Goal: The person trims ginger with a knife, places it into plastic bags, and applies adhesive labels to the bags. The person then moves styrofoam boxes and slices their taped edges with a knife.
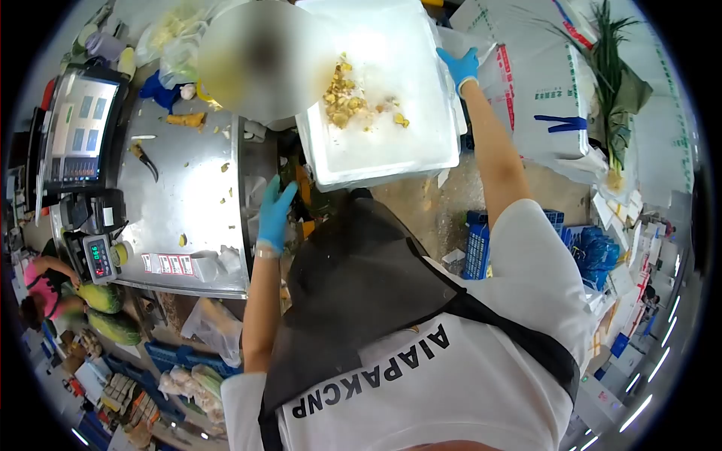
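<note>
A white foam box [391,161] stands in front of me, with yellowish-brown pieces [346,104] scattered on its bottom. My right hand [459,68], in a blue glove, is at the right side of the box with fingers apart; one finger meets the rim. My left hand [275,216], also gloved in blue, is below the box's near left corner, beside the metal table [184,161]. Its fingers are spread and nothing shows in them. A blurred round patch hides the box's far left part. A curved dark tool [144,160] lies on the table.
A screen [79,131] and a weighing scale [99,255] line the table's left side. A roll of printed labels [197,265] is at its near edge. White foam boxes [545,94] with leafy greens [613,98] stand at right. A blue crate [477,248] is on the floor.
</note>
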A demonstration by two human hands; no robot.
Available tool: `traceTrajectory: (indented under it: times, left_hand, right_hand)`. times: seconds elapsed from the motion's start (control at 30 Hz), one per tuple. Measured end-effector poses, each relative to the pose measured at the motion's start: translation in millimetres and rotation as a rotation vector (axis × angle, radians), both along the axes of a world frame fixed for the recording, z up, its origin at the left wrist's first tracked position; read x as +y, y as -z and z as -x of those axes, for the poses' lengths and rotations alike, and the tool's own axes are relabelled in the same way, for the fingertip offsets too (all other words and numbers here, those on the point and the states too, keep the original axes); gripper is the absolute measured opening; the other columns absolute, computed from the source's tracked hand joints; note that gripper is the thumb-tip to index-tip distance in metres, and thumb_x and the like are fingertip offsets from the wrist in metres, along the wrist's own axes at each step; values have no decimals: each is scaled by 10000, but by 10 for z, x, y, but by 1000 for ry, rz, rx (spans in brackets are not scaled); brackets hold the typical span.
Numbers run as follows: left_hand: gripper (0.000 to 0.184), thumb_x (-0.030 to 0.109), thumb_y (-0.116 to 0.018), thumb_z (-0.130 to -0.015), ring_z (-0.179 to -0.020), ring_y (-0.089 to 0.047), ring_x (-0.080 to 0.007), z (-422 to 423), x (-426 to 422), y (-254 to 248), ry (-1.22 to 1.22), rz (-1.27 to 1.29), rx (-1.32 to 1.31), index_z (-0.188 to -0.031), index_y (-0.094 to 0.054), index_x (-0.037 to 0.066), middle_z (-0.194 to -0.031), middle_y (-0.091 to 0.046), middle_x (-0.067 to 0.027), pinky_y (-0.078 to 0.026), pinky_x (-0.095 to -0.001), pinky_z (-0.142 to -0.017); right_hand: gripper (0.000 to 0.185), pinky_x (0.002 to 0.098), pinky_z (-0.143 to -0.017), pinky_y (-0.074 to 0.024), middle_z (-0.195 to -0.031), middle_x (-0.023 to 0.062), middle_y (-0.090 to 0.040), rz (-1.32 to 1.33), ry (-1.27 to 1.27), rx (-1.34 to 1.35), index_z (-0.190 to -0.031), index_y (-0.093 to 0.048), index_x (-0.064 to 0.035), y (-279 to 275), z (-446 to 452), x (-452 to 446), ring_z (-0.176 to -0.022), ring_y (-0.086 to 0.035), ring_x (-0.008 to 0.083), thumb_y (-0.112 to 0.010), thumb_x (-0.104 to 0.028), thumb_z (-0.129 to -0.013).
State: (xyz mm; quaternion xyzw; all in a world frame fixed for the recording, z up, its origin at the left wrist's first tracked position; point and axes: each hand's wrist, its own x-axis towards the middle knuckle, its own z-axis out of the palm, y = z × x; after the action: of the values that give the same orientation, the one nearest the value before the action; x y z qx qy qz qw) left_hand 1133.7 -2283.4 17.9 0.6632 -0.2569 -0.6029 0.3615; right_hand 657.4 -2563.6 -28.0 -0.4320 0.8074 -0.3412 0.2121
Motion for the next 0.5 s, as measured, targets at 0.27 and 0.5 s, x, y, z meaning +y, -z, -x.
traceTrajectory:
  times: [0.27,0.5]
  left_hand:
    - [208,171,-743,-820,-646,-534,-91,328,-767,623,69,-225,131,-885,-613,22,-776,-596,12,-442,-229,-605]
    - [128,50,-719,-821,-678,-482,-38,1101,-880,-971,26,145,-48,-837,-593,39,-769,-549,53,-402,-202,-617]
  right_hand:
    - [435,312,-825,-495,-1049,96,-675,-45,-339,153,-1156,-642,-12,239,428,-317,-925,-633,189,-685,-305,-837]
    - [306,257,-777,-509,-1070,43,-625,-48,-975,-934,-1097,-663,-64,-1520,-837,1004,-892,-622,142,-720,-196,-826]
